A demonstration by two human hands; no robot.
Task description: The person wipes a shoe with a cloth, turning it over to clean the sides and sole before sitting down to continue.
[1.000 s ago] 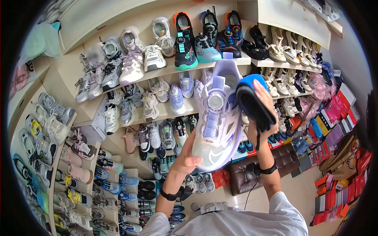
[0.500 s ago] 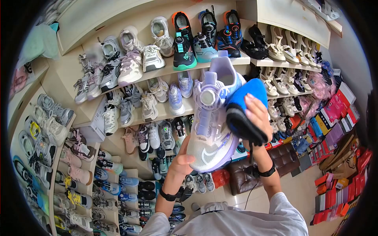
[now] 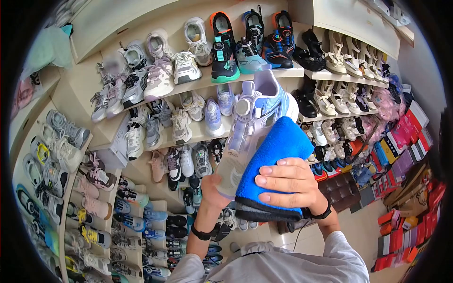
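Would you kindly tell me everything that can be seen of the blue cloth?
The blue cloth is bright blue and looks soft and fleecy, with a black edge and a strip of grey at its lower end. It looks folded or bunched into a thick piece, slanting down from a narrower top. The right hand holds it, fingers laid across its front. It hides part of the white-and-lilac shoe and appears to rest against it; its far side is hidden.

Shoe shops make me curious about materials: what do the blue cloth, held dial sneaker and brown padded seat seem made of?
Blue cloth: probably matt microfiber or fleece, from its fuzzy nap.
Dial sneaker: toe apparently pale mesh, finely textured; dial likely hard plastic, smooth and round.
Brown padded seat: leather or imitation, I can't tell which; faint sheen and seams.
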